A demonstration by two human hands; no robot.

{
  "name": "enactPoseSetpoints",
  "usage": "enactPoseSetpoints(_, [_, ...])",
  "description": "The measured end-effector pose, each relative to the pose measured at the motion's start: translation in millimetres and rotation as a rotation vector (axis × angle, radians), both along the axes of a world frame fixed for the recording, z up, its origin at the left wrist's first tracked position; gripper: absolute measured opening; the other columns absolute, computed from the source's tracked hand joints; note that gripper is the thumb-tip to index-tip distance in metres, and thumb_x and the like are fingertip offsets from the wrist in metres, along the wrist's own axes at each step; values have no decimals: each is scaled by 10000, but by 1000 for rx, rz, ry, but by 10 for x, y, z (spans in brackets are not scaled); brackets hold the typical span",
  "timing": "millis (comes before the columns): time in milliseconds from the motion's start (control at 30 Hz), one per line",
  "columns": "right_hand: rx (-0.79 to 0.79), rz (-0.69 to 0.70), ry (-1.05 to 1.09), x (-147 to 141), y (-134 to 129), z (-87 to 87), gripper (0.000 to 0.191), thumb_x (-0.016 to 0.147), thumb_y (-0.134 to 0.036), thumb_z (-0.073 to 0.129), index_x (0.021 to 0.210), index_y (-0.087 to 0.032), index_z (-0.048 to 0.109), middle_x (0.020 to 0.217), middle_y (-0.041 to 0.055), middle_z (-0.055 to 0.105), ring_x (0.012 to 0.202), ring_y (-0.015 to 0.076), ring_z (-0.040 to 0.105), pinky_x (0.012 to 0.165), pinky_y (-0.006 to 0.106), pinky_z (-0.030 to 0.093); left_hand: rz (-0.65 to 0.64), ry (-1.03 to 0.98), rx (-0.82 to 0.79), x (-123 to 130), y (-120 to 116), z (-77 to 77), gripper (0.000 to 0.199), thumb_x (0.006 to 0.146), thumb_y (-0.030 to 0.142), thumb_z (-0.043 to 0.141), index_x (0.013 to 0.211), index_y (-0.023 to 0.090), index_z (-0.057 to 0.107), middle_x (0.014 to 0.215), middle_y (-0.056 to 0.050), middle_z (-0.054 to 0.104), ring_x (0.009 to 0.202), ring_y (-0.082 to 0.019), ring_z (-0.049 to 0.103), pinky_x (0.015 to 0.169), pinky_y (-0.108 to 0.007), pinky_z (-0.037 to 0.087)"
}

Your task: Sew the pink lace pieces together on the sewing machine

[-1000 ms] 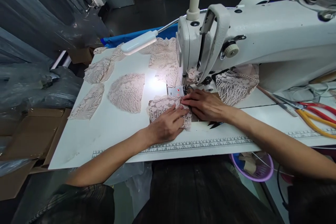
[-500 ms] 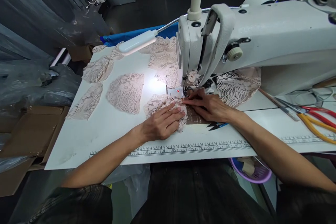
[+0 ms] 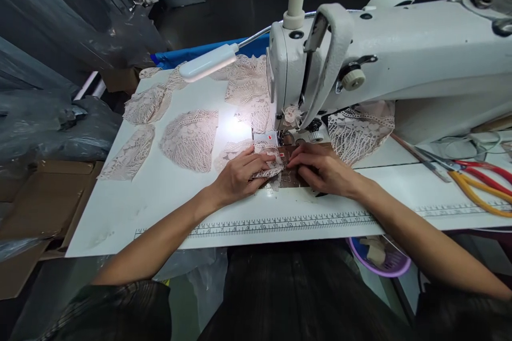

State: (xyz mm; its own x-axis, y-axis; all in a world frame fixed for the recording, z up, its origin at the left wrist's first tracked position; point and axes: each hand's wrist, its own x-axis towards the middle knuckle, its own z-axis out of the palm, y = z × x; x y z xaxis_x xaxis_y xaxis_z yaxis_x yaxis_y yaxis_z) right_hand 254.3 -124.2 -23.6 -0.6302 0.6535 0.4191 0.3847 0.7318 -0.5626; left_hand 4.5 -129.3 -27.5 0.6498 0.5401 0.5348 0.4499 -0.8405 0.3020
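My left hand (image 3: 242, 175) lies on a pale pink lace piece (image 3: 230, 153) in front of the sewing machine (image 3: 294, 74), its fingers bent over the folded front part of the lace. My right hand (image 3: 322, 169) pinches the right edge of this lace between thumb and forefinger, just in front of the presser foot. Beneath the fingers is a brown plate (image 3: 294, 177). Dark blade tips show under my right hand. The lace's far edge lies by the metal needle plate (image 3: 264, 138).
More lace pieces lie left (image 3: 190, 141), behind, and under the machine arm (image 3: 362, 130). A lit lamp (image 3: 210, 62) hangs over the table. Scissors with orange handles (image 3: 476, 194) and red-handled ones (image 3: 486, 169) lie right. A purple basket (image 3: 400, 267) is below the table edge.
My left hand has shifted slightly left and up, its fingers more bent. My right hand has drawn back from the presser foot into a pinch. The lace's front part is now folded up.
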Motion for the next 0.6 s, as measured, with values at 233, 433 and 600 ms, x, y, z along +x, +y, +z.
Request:
enactPoseSetpoints(233, [-12, 233, -102, -169, -100, -5, 281, 799, -83, 503, 983, -154, 703, 1025, 96, 670, 1002, 228, 570, 959, 443, 473, 28, 9, 63, -9, 11, -1, 42, 890, 138, 572, 917, 144, 604, 1058, -97, 737, 980, -180, 715, 1020, -479, 526])
enactPoseSetpoints(433, [-112, 166, 51, -77, -29, -22, 245, 818, -89, 497, 929, -179, 696, 1006, 76, 675, 999, 198, 604, 921, 384, 505, -161, 139, 154, -33, 31, -3, 180, 868, 217, 628, 1035, 150, 618, 1090, -97, 731, 1102, -232, 673, 1132, -579, 376])
enactPoseSetpoints(600, [14, -68, -21, -11, 89, -140, 369, 882, -130, 456, 1193, -191, 646, 1131, 110, 627, 1037, 223, 584, 909, 408, 508, -176, 165, 156, -42, 15, -14, 114, 896, 197, 579, 998, 177, 626, 1096, -63, 732, 1087, -196, 680, 1144, -537, 389])
